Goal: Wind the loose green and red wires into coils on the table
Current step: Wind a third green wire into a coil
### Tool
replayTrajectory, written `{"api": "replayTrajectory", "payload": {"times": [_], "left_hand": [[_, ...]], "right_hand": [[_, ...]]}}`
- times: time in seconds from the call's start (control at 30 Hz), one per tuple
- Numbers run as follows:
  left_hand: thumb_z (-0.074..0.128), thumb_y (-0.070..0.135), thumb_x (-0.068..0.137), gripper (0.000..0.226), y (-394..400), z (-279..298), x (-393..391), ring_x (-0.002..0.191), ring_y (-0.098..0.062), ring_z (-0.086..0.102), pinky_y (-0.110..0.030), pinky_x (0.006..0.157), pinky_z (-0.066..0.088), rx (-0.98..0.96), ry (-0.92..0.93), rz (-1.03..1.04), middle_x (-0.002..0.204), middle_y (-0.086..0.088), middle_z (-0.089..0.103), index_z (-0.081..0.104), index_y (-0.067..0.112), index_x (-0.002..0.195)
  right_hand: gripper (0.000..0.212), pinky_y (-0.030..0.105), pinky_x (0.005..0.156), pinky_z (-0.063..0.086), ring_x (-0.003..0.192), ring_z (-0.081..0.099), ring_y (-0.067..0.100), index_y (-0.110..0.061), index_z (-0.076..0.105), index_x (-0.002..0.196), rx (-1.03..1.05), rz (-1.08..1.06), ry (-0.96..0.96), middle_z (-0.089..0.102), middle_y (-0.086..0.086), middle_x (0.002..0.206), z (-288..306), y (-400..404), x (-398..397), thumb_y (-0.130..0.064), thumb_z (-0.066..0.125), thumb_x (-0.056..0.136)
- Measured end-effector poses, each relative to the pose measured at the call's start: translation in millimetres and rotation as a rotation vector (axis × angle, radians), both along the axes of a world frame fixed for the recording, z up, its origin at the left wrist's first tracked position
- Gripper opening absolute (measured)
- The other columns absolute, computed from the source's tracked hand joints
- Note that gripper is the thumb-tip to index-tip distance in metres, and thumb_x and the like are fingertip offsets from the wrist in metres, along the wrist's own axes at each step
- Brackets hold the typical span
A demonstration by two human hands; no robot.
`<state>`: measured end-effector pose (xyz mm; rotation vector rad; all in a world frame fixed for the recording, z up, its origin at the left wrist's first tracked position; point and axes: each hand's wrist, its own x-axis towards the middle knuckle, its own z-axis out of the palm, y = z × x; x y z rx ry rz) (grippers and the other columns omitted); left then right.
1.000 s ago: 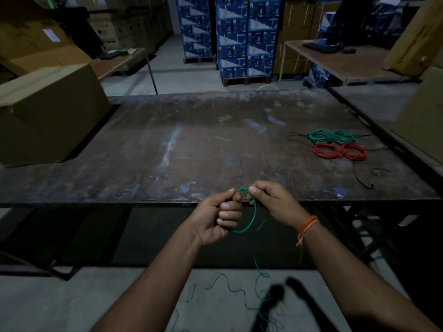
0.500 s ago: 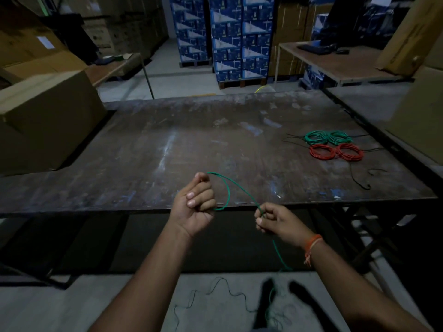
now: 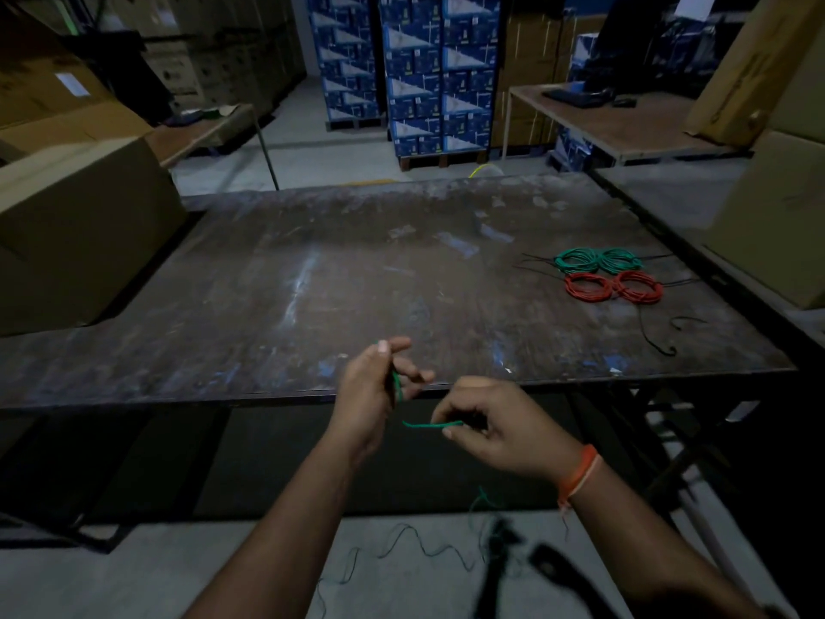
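Both of my hands are on one loose green wire (image 3: 431, 424) at the near edge of the table (image 3: 312, 279). My left hand (image 3: 370, 390) is raised a little over that edge, thumb and forefinger pinching the wire near its top, with a short run of it showing down along my palm. My right hand (image 3: 495, 428) sits lower and just to the right, not touching the left, its curled fingers and thumb nipping the wire where it stretches sideways between the two hands. From there the wire drops toward the floor (it is thin and dim there, hard to follow). Far off on the right side of the table lie two green coils (image 3: 598, 260) side by side, and just in front of them two red coils (image 3: 612, 286), also side by side. An orange band (image 3: 580, 478) circles my right wrist.
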<state>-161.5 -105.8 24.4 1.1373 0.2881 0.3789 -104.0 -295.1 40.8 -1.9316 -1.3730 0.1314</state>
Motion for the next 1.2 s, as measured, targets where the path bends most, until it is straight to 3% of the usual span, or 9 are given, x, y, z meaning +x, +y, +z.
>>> {"api": "replayTrajectory", "payload": {"times": [0.1,0.17,0.23,0.4,0.57,0.63,0.77,1.0,1.2], "left_hand": [[0.037,0.023,0.107,0.035,-7,-3,-3,0.061,-0.018,0.063,-0.027,0.057,0.05,0.244,0.081,-0.143,0.071,-0.011,0.066,0.059,-0.003,0.113],[0.04,0.023,0.106,0.034,-10,-2,-7,0.054,-0.019,0.058,-0.025,0.049,0.047,0.27,0.081,-0.234,0.069,-0.014,0.062,0.06,-0.004,0.1],[0.043,0.024,0.104,0.031,-13,0,-11,0.041,-0.014,0.04,-0.02,0.04,0.032,0.25,0.066,-0.286,0.056,-0.009,0.048,0.055,0.0,0.088],[0.043,0.024,0.099,0.028,-10,6,-21,0.041,-0.004,0.013,-0.018,0.041,0.01,-0.133,0.077,-0.433,0.051,0.006,0.024,0.059,0.007,0.084],[0.053,0.028,0.097,0.02,-2,5,-30,0.041,-0.003,0.018,-0.02,0.042,0.011,-0.42,0.009,-0.643,0.049,0.011,0.031,0.058,0.012,0.086],[0.054,0.027,0.099,0.019,-1,5,-32,0.042,-0.003,0.021,-0.019,0.043,0.013,-0.515,-0.053,-0.691,0.052,0.011,0.029,0.054,0.013,0.087],[0.043,0.025,0.103,0.024,-2,4,-35,0.044,-0.005,0.027,-0.019,0.042,0.025,-0.613,-0.07,-0.7,0.054,0.007,0.035,0.053,0.011,0.086],[0.019,0.03,0.108,0.037,18,5,-39,0.043,-0.003,0.028,-0.02,0.044,0.015,-0.803,-0.241,-0.634,0.054,0.011,0.032,0.047,0.015,0.089],[0.03,0.019,0.104,0.028,56,-6,-41,0.046,-0.003,0.031,-0.022,0.045,0.017,-0.974,-0.372,-0.504,0.058,0.01,0.037,0.054,0.011,0.094]], "right_hand": [[0.011,0.013,0.073,0.042,0.078,0.061,0.007,-0.016,0.076,0.094,0.137,-0.011,-0.044,0.063,-0.002,0.084,22,5,-2,-0.011,0.075,0.085],[0.012,0.016,0.072,0.046,0.08,0.063,0.008,-0.014,0.076,0.095,0.174,-0.019,-0.039,0.064,-0.002,0.084,32,7,2,-0.009,0.077,0.085],[0.014,0.017,0.069,0.046,0.08,0.063,0.007,-0.017,0.076,0.096,0.166,-0.034,-0.043,0.065,-0.006,0.085,37,8,10,-0.009,0.079,0.084],[0.015,0.018,0.077,0.05,0.087,0.066,0.004,-0.017,0.076,0.097,0.197,-0.123,0.092,0.069,-0.01,0.089,27,15,28,-0.01,0.079,0.084],[0.015,0.026,0.086,0.054,0.095,0.07,0.012,-0.014,0.077,0.104,0.119,-0.03,0.436,0.074,-0.003,0.096,1,24,33,-0.022,0.067,0.096],[0.025,0.022,0.079,0.049,0.083,0.064,0.004,-0.005,0.073,0.097,0.11,0.029,0.518,0.07,-0.01,0.084,-7,29,26,-0.022,0.056,0.102],[0.032,0.031,0.065,0.036,0.068,0.043,0.007,-0.019,0.059,0.077,0.131,-0.052,0.429,0.048,-0.006,0.07,-15,36,18,-0.036,0.047,0.102],[0.011,0.021,0.062,0.047,0.065,0.054,0.009,-0.015,0.062,0.091,0.042,0.011,0.68,0.059,-0.005,0.07,-36,30,18,-0.014,0.059,0.101],[0.007,0.028,0.062,0.046,0.06,0.053,0.007,-0.012,0.066,0.088,-0.032,-0.174,0.627,0.058,-0.001,0.067,-68,1,28,-0.007,0.068,0.093]]}}
